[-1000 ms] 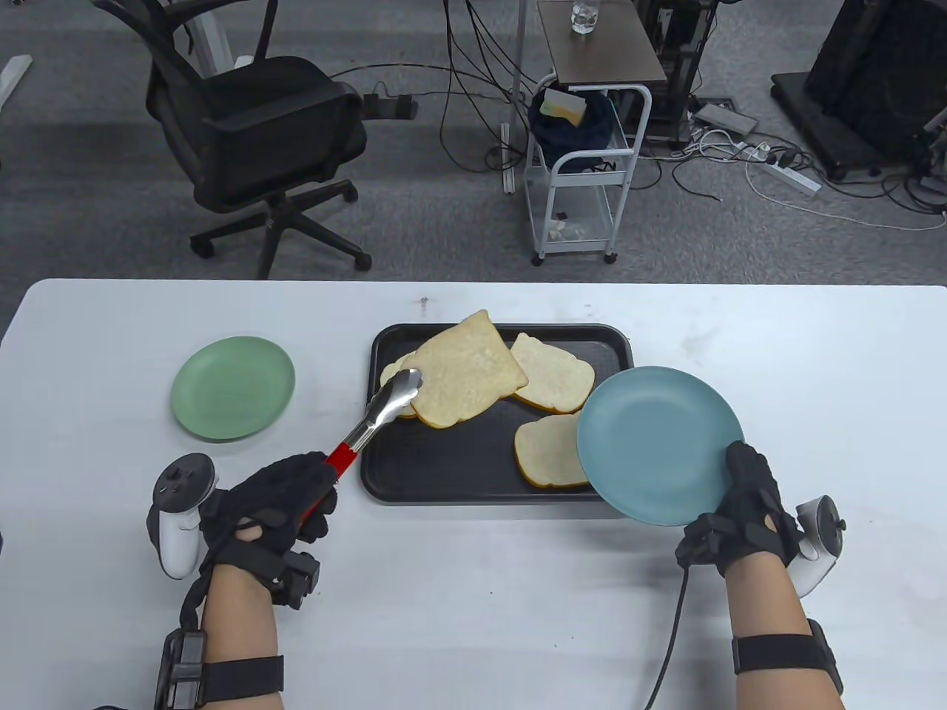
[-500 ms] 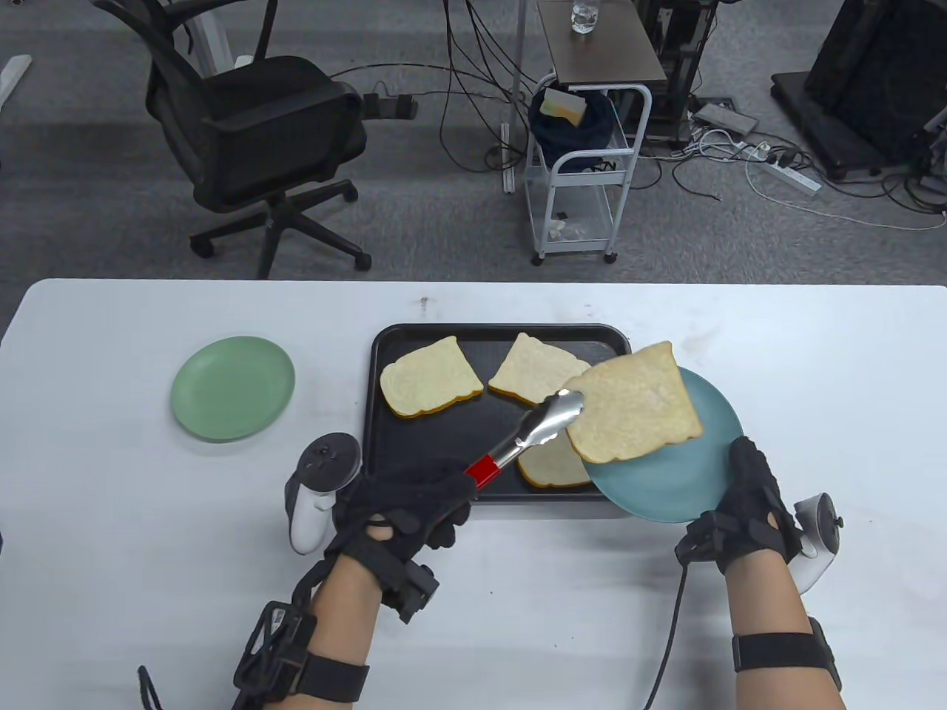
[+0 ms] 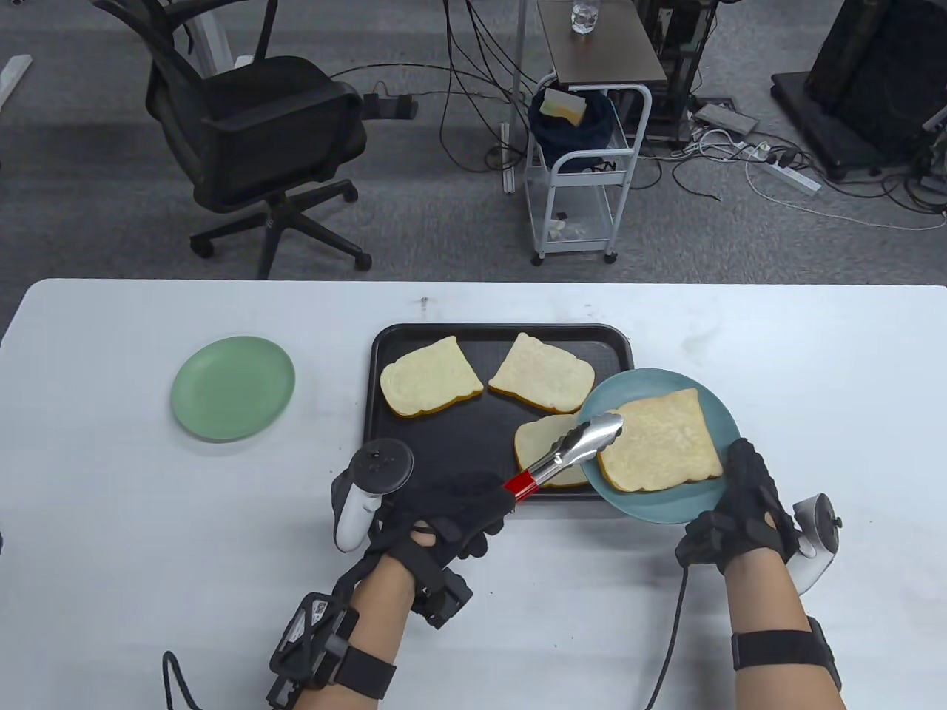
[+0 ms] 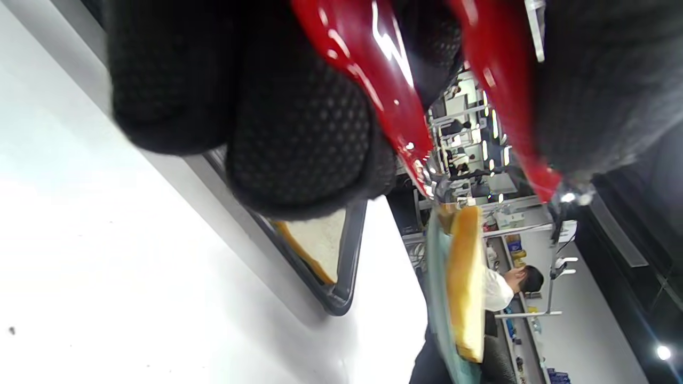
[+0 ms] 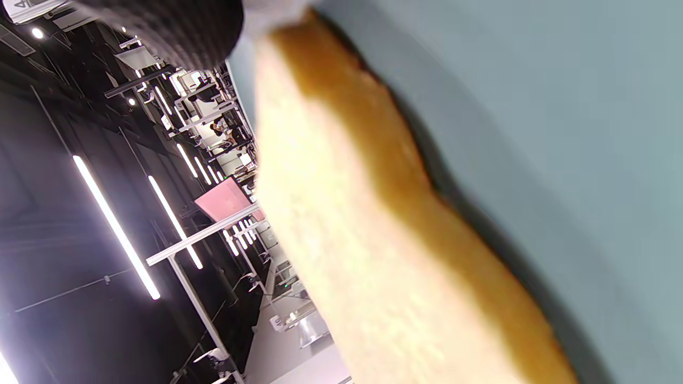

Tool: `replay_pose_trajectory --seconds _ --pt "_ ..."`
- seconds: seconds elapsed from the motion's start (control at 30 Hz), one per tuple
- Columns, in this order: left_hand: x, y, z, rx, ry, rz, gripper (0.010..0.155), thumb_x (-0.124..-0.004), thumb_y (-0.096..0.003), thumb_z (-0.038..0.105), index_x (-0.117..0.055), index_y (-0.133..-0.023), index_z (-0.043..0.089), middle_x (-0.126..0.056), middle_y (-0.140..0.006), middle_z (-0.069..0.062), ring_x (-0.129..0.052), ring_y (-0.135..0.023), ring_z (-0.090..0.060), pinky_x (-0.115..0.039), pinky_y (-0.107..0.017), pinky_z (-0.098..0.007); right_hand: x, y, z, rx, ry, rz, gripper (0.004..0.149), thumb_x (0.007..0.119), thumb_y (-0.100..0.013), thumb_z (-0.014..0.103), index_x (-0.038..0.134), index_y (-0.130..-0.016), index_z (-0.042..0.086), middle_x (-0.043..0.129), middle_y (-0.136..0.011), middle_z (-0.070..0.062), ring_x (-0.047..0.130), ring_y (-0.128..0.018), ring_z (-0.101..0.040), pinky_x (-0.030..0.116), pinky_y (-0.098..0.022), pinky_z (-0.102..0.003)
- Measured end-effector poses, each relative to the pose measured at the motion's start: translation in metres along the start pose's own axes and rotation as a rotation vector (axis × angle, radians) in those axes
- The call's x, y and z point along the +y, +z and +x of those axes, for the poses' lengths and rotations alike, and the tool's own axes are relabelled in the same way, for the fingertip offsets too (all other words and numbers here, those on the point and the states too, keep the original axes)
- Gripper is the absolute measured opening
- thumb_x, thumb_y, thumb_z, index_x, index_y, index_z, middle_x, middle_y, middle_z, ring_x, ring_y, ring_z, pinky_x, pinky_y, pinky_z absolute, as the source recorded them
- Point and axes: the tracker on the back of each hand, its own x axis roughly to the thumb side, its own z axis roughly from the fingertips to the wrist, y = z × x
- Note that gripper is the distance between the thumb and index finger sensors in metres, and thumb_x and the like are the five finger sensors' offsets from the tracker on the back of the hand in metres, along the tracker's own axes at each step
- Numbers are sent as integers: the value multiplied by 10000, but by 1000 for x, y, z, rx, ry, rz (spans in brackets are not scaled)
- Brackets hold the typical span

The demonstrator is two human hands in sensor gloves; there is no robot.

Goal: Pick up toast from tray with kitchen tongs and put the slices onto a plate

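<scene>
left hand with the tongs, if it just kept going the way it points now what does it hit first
The left hand points up and to the right along the tongs. Their tips are already at the edge of the toast slice on the blue plate, so that slice likely comes first; depth is hard to judge.

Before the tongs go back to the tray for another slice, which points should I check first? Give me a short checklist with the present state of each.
1. Slice of toast lies flat on the blue plate: ok.
2. Right hand grips the plate's near rim, plate tilted over the tray corner: ok, though one slice below is partly covered.
3. Tongs have released the toast: cannot tell; the tips are at its left edge.
4. Left hand holds the red handles firmly: ok.
5. Slices left on the tray: three, not yet moved.
6. Green plate is free: ok.
</scene>
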Motion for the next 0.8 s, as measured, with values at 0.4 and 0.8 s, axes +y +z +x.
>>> replay_pose_trajectory --seconds 0.4,0.8 --pt "44 12 -26 41 6 156 770 -919 -328 710 -743 -947 287 -981 -859 -49 -1071 -380 -216 -922 -340 -404 -2 2 1 7 -72 -7 481 608 -521 490 528 -913 223 827 -823 -163 1027 -481 -356 904 -312 -473" --pt "41 -18 -60 255 -166 214 752 -919 -339 685 -725 -955 300 -964 -880 -43 -1062 -407 -216 -913 -358 -405 -3 2 0 6 -77 -3 482 610 -521 491 529 -914 225 826 -824 -164 1025 -483 -358 903 -313 -474"
